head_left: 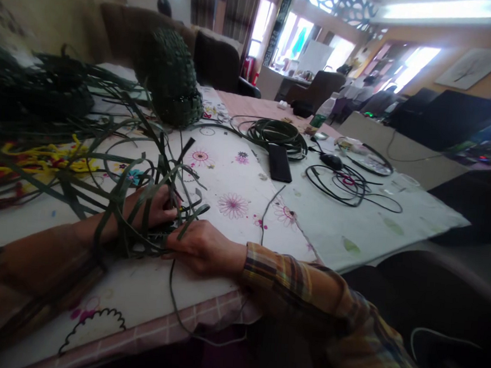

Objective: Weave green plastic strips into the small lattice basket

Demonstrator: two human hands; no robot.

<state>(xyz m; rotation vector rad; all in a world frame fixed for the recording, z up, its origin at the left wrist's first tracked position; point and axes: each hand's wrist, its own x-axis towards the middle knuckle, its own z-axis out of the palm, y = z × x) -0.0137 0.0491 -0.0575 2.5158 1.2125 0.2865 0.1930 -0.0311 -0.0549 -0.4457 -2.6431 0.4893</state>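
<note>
Both my hands meet over a loose, half-woven piece of dark green flat strips (129, 226) near the front of the table. My left hand (157, 206) is closed, its fingers pinching at the weave behind several curling strips. Beside it on the right, my right hand (203, 245) is closed too, fingertips on the strips at the edge of the woven part. Long strip ends stick up and bend around both hands. A thin green strand (173, 291) hangs from below my right hand over the table's front edge. The exact strip in each pinch is partly hidden.
A dark green woven basket (175, 81) stands behind the work, and yellow and red cords (40, 164) lie at the left. Farther right are a coil of green strip (276, 134), a black phone (279, 163), thin black loops (338, 186) and a plastic bottle (324, 112).
</note>
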